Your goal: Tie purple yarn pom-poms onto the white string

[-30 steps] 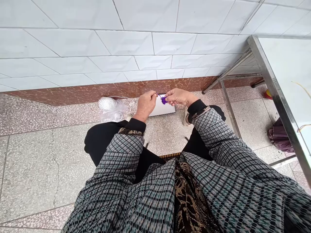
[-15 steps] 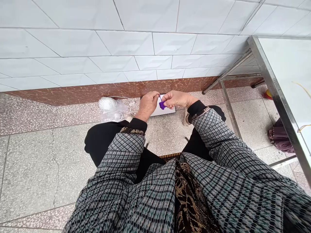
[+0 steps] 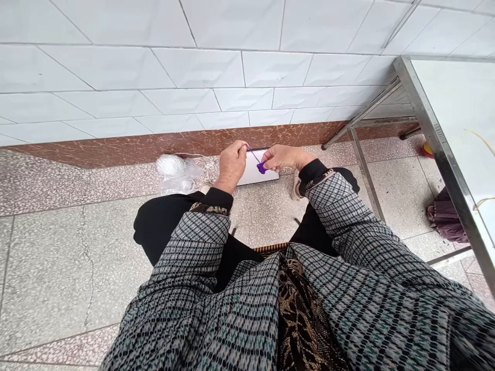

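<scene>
My left hand (image 3: pixel 232 164) is closed in a pinch on the end of a thin purple thread (image 3: pixel 253 154). The thread runs down and right to a small purple yarn piece (image 3: pixel 262 167), which my right hand (image 3: pixel 283 157) pinches with closed fingers. Both hands are held out over my knees, above a white flat box (image 3: pixel 258 172) lying on the floor by the wall. A hook or needle, if there is one, is too small to make out.
A ball of white yarn in a clear plastic bag (image 3: pixel 176 170) lies on the floor by the reddish skirting. A steel-framed table (image 3: pixel 441 144) stands at the right, with a folded purple umbrella (image 3: pixel 444 219) under it. White tiled wall ahead.
My hands drew close together half a second ago and have moved apart again, so the purple thread is stretched between them; the yarn piece sits slightly lower and to the right.
</scene>
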A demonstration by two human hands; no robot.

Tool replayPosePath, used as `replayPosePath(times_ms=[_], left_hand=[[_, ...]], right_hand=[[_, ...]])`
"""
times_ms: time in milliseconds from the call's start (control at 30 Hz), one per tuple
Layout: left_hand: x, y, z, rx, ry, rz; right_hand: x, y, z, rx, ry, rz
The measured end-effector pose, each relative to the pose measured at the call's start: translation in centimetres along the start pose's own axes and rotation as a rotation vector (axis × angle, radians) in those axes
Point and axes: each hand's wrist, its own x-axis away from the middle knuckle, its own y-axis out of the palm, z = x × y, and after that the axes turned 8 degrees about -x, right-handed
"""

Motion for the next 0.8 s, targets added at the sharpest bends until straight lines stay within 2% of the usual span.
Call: replayPosePath(times_ms=[67, 133, 200, 267, 333, 367, 400, 533, 633, 700, 800], left_hand=[[0.1, -0.3, 0.1, 0.098, -0.014, 0.029], [0.3, -0.6, 0.3, 0.208, 0.001, -0.039], [0.6, -0.9, 0.4, 0.281, 0.049, -0.247], [1.0, -0.9, 0.6, 0.268, 0.124, -0.582], [1.4, -0.6, 0.7, 0.169, 0.206, -0.899], [1.6, -0.3, 0.7, 0.100, 0.232, -0.991], [1.7, 0.0, 0.6, 0.026, 0.239, -1.019], [1.5, 1.2, -0.4, -0.255, 0.095, -0.918], [1.0, 1.6, -1.4, -0.391, 0.033, -0.811], [0.7, 1.8, -1.9, -0.336, 0.041, -0.686], [0.5, 2.1, -1.8, 0.003, 0.134, -0.483]], right_hand=[[-0.3, 0.0, -0.1, -0.052, -0.002, 0.150], [-0.7, -0.4, -0.1, -0.186, -0.045, 0.318], [-1.0, -1.0, 0.0, -0.345, -0.095, 0.435], [-1.2, -1.8, 0.1, -0.482, -0.146, 0.465], [-1.3, -2.3, 0.2, -0.579, -0.198, 0.420], [-1.2, -2.5, 0.2, -0.609, -0.221, 0.377], [-1.1, -2.6, 0.3, -0.625, -0.235, 0.323], [-0.7, -2.3, 0.4, -0.627, -0.232, 0.098], [-0.6, -1.9, 0.4, -0.636, -0.225, 0.032], [-0.6, -1.6, 0.4, -0.635, -0.204, 0.028], [-0.8, -1.1, 0.3, -0.624, -0.170, 0.025]])
